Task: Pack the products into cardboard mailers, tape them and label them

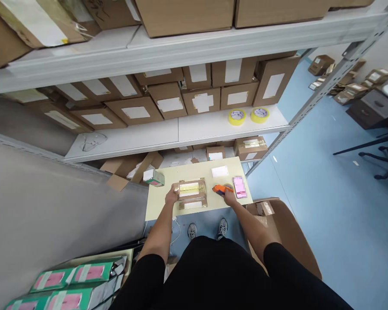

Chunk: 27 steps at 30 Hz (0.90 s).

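Observation:
My left hand (171, 195) grips the left edge of a small cardboard box (182, 198). Clear tape covers parts of that box, and a white label shows under a yellowish strip on top. Against its near side lies a smaller taped cardboard piece (193, 205) with a white label. My right hand (229, 197) is closed round an orange tape dispenser (219, 188), held over the table (168, 206) to the right of the box and apart from it. A pink-screened phone (240, 187) rests right of this hand. Behind the dispenser lies a white rectangular item (220, 171).
A green and white carton (154, 178) stands at the table's left end. Behind rises a shelf (142, 137) with labelled boxes and two yellow tape rolls (237, 117). A large open carton (287, 228) sits on the floor at right; green packages (87, 273) lie lower left.

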{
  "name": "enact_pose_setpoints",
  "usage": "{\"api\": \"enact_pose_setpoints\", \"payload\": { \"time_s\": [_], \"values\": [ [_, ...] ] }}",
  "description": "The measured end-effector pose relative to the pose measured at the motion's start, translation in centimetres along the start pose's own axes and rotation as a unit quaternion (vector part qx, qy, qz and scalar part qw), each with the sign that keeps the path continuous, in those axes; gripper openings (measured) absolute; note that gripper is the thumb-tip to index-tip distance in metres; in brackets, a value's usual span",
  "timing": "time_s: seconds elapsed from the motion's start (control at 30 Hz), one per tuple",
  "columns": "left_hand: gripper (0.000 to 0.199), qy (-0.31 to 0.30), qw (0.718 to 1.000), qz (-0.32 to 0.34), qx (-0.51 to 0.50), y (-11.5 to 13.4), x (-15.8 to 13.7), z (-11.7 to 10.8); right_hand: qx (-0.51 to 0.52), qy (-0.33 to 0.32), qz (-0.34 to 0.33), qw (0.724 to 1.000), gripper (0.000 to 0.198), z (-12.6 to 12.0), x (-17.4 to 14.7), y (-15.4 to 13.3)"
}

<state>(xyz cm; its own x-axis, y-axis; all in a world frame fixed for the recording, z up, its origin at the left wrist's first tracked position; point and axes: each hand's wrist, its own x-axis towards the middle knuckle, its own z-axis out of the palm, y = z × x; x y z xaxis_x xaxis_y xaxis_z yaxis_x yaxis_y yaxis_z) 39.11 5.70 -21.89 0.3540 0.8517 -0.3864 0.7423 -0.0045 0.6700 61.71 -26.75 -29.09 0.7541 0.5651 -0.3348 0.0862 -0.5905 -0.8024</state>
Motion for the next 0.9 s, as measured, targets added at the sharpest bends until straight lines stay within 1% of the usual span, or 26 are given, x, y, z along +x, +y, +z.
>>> {"api": "enact_pose_setpoints", "payload": {
  "time_s": [0.1,0.17,0.3,0.33,0.4,0.47,0.6,0.63,0.7,0.73,0.77,0.8,0.83,0.9],
  "values": [
    [0.052,-0.016,0.996,-0.05,0.065,0.6,-0.5,-0.1,0.035,-0.01,-0.014,0.999,0.045,-0.7,-1.2,-1.9],
    [0.06,-0.025,0.994,-0.056,0.093,1.0,-0.8,-0.1,0.058,-0.033,-0.052,0.996,0.053,-0.1,-2.2,-4.6],
    [0.072,-0.068,0.982,-0.061,0.165,1.5,-1.1,-0.3,0.093,-0.102,-0.167,0.976,0.068,3.4,-3.9,-11.6],
    [0.073,-0.081,0.977,-0.061,0.188,1.6,-1.2,-0.4,0.096,-0.117,-0.185,0.971,0.071,4.3,-4.2,-13.1],
    [0.076,-0.096,0.971,-0.062,0.209,1.7,-1.4,-0.4,0.086,-0.144,-0.193,0.967,0.076,5.8,-4.6,-15.1],
    [0.075,-0.098,0.973,-0.062,0.201,1.8,-1.7,-0.3,0.076,-0.157,-0.176,0.969,0.073,6.4,-4.8,-15.8],
    [0.075,-0.09,0.984,-0.053,0.146,1.7,-2.4,-0.2,0.07,-0.166,-0.148,0.972,0.061,6.1,-4.4,-15.2],
    [0.076,-0.076,0.988,-0.045,0.131,1.7,-2.6,-0.3,0.064,-0.171,-0.146,0.972,0.061,5.9,-4.3,-15.0],
    [0.075,-0.016,0.994,-0.012,0.104,2.1,-3.0,-0.4,0.054,-0.177,-0.143,0.972,0.062,5.8,-4.3,-14.8],
    [0.068,0.016,0.996,0.01,0.089,2.4,-3.2,-0.6,0.051,-0.176,-0.14,0.973,0.063,5.8,-4.4,-14.8],
    [0.057,0.035,0.997,0.028,0.069,2.8,-3.4,-0.7,0.051,-0.172,-0.139,0.974,0.063,5.9,-4.5,-14.7],
    [0.048,0.027,0.998,0.038,0.043,3.3,-3.5,-0.7,0.053,-0.167,-0.14,0.975,0.063,6.0,-4.6,-14.7],
    [0.046,-0.01,0.999,0.034,0.011,3.9,-3.6,-0.8,0.055,-0.159,-0.144,0.975,0.063,6.1,-4.8,-14.7],
    [0.057,-0.128,0.99,-0.002,-0.066,5.2,-3.6,-0.6,0.054,-0.145,-0.152,0.976,0.064,6.2,-5.1,-14.7]
  ]
}}
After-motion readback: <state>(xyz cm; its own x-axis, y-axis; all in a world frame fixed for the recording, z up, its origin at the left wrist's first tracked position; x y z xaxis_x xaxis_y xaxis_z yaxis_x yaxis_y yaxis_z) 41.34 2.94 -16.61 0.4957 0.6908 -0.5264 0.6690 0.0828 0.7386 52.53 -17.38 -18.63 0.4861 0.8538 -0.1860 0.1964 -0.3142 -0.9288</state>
